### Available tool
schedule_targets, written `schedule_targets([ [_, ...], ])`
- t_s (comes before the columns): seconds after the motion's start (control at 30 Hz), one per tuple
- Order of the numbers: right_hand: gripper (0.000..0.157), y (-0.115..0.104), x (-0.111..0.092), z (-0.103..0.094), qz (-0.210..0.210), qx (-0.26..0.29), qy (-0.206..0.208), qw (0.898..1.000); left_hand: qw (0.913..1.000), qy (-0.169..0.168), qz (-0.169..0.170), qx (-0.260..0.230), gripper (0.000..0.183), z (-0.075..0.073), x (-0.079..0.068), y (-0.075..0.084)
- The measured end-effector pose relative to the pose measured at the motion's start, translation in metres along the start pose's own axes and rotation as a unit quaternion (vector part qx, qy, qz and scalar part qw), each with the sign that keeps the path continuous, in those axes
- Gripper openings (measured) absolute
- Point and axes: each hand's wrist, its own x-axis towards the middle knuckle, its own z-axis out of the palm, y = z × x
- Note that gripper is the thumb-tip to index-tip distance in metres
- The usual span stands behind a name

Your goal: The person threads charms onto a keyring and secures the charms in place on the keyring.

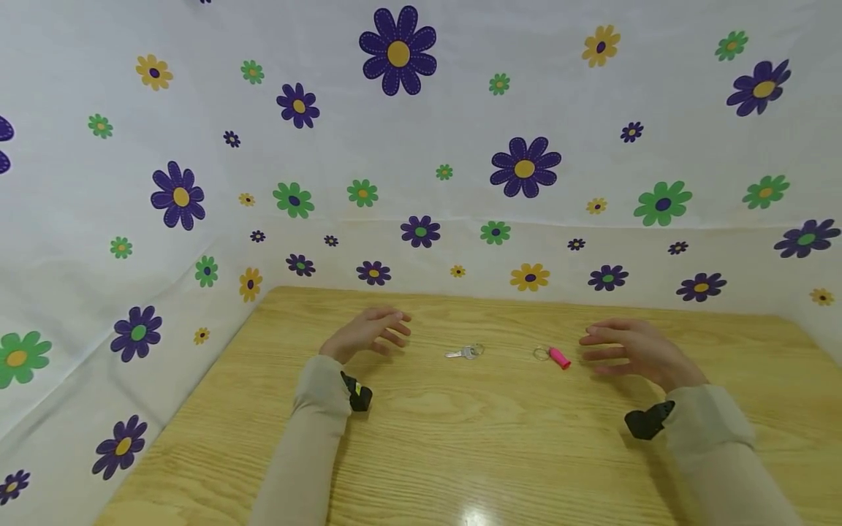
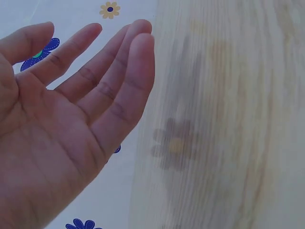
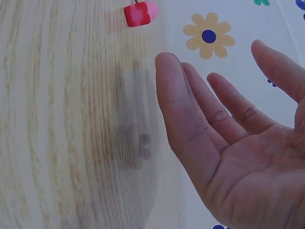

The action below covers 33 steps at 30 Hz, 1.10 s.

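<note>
A silver key (image 1: 463, 353) lies on the wooden table, with a thin metal ring (image 1: 479, 349) at its right end. To its right is a second ring (image 1: 541, 353) joined to a small pink tube-shaped fob (image 1: 560, 358). Left of the key, my left hand (image 1: 365, 333) hovers over the table with fingers loosely bent, holding nothing; its bare palm (image 2: 52, 143) shows in the left wrist view. Just right of the fob, my right hand (image 1: 634, 352) is held with relaxed fingers and nothing in it. In the right wrist view the fob's end (image 3: 138, 14) appears beyond the fingertips.
A white cloth with printed flowers (image 1: 447, 109) hangs behind the table and along its left side. The pale wooden table (image 1: 460, 438) extends toward me. Each wrist carries a small black camera, one on the left (image 1: 357, 393) and one on the right (image 1: 648, 421).
</note>
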Motion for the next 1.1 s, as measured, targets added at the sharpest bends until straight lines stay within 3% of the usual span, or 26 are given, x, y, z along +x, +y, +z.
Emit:
schedule_targets([
  [0.17,0.056,0.003,0.004,0.001,0.02,0.011,0.007,1.0,0.9999,0.002,-0.014,-0.01,0.041,0.005,0.005,-0.004],
  [0.43,0.052,-0.006,0.009,0.0,0.014,0.005,0.004,1.0,0.9992,-0.025,-0.018,-0.026,0.043,0.016,0.018,0.002],
  [0.73,0.05,-0.007,0.015,0.004,0.024,0.008,0.004,1.0,0.9992,-0.032,-0.017,-0.018,0.045,0.027,0.029,0.005],
  [1.1,0.049,-0.008,0.022,0.012,0.015,0.001,0.0,1.0,0.9986,-0.04,-0.023,-0.027,0.044,0.03,0.034,0.012],
])
